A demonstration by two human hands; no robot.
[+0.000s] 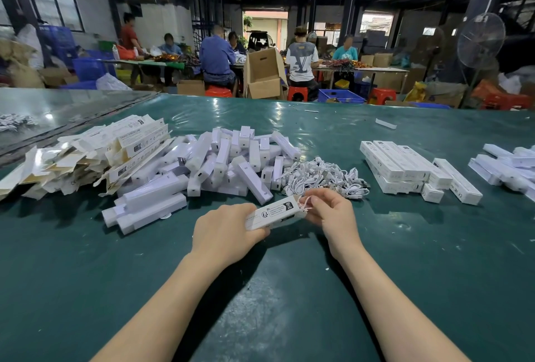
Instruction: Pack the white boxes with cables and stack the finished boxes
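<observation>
Hands at frame centre share one white box above the green bench: left hand grips its near end, right hand pinches a white cable at its far end.

Bare tbl front; cable pile, boxes behind

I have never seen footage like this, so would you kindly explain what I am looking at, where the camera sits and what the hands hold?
No machine: a person works bare-handed, filmed by one wide-angle camera worn on the head, looking forward and down. The left hand holds a printed white cardboard box in its grip; the right hand pinches a coiled white cable at the box's right end. On the green table cover lie flattened printed cartons, a heap of white plastic bars, a pile of white cables and stacked closed white boxes.
</observation>
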